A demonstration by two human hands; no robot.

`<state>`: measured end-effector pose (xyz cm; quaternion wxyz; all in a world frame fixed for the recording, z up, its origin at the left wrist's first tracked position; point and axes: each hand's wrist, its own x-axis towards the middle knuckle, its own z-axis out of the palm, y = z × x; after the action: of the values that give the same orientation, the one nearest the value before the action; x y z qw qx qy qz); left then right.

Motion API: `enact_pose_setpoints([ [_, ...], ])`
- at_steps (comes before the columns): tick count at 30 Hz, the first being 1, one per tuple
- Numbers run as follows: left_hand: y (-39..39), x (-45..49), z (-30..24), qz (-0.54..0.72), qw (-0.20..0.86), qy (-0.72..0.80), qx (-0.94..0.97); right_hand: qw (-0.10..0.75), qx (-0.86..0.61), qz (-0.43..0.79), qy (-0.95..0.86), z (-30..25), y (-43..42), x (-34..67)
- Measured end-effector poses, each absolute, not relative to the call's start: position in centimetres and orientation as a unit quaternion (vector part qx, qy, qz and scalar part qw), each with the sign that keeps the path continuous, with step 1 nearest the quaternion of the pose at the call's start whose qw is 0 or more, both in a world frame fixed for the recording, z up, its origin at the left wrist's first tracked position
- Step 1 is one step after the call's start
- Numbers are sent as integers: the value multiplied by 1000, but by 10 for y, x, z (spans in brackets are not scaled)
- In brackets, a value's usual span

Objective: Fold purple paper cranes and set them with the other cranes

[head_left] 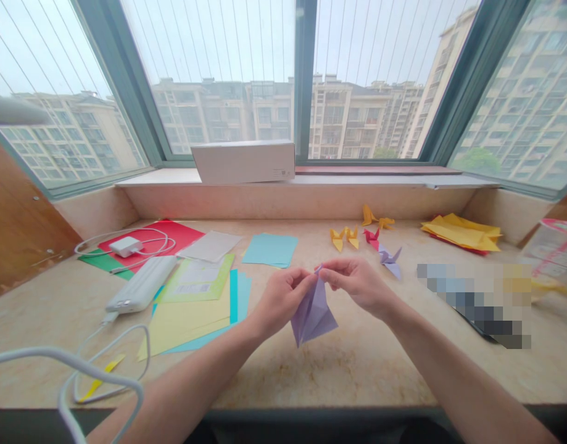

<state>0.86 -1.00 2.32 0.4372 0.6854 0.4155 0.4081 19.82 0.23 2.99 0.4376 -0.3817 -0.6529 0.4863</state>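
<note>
Head view, principal item: one folded lilac paper [316, 317], held before you, between your two hands, over the tabletop [366, 376]. Governing relation: its narrow tip lies right at your fingertips, where the two hands meet; the body of the piece hangs below them, toward your side of the tabletop. Long axis: from that tip down toward you, on a slight slant, widening into spread points at the lower end.

Left hand [279, 297]: fingers closed, thumb and forefinger pinching the upper left of the paper, just under the tip. Right hand [361, 282]: thumb and forefinger closed on the tip itself, coming in from the right. Nearer hand: both are in contact; your left covers more of the body, your right meets only the top. Clearance between lower points and tabletop: you cannot tell it from this angle.

Adjacent stock, beyond your right hand: one lilac paper crane [391, 262], one red paper crane [371, 239] near it, and a pair of yellow paper cranes [351, 238], all apart from your fingers. Beyond your left hand: light blue squares [270, 250], stacked. Left of your left forearm: pale yellow sheets [190, 324], lying flat.
</note>
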Motion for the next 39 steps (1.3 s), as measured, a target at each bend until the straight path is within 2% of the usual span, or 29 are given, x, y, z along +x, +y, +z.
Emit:
enact_pose_setpoints([
  [8, -13, 11, 21, 448, 417, 421, 670, 463, -398, 447, -654, 26, 4, 196],
  [15, -2, 5, 24, 487, 609, 383, 495, 544, -414, 405, -608, 23, 13, 202],
  [20, -5, 8, 21, 395, 719, 324, 472, 589, -390, 391, -590, 22, 16, 201],
  [28, -9, 16, 17, 426, 594, 349, 586, 625, -394, 366, -565, 14, 19, 195],
  [35, -15, 18, 18, 397, 629, 321, 586, 652, -395, 326, -559, 15, 17, 192],
  [39, -9, 15, 13, 398, 623, 336, 584, 642, -401, 359, -545, 21, 15, 194],
])
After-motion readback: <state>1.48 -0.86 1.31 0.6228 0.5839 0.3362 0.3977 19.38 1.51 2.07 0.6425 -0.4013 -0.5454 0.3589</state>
